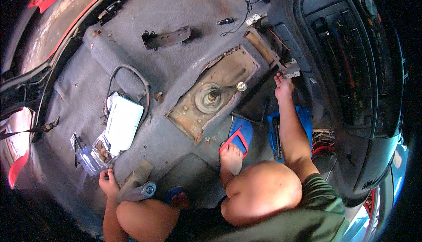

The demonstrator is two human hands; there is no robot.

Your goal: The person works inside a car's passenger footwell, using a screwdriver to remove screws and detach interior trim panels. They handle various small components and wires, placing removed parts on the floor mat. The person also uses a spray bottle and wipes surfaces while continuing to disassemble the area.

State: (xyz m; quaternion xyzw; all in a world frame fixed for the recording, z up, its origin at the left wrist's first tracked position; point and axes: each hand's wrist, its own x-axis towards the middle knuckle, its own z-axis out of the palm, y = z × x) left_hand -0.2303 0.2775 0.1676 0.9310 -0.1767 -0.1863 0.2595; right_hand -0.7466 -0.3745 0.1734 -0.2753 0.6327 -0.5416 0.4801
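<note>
I squat on the grey carpet of a stripped car floor. My right hand (283, 87) reaches forward and grips a small grey metal bracket (292, 70) at the foot of the dark centre console (343, 66). Low at the left, my left hand (108, 183) rests on the carpet with its fingers curled and nothing visible in it. It lies just below a clear plastic box of small rusty parts (94, 153) and beside a grey metal cylinder (140, 192). A bare gear lever (225, 90) with a brass tip rises from a rusty floor plate (184, 114).
A white box (123, 125) lies by a looped black cable (127, 70). A metal bracket (166, 38) and small connectors (226, 21) sit further ahead. My feet wear blue and red sandals (239, 136). A blue case (305, 121) lies under my right arm. The open door sill (66, 9) runs along the left.
</note>
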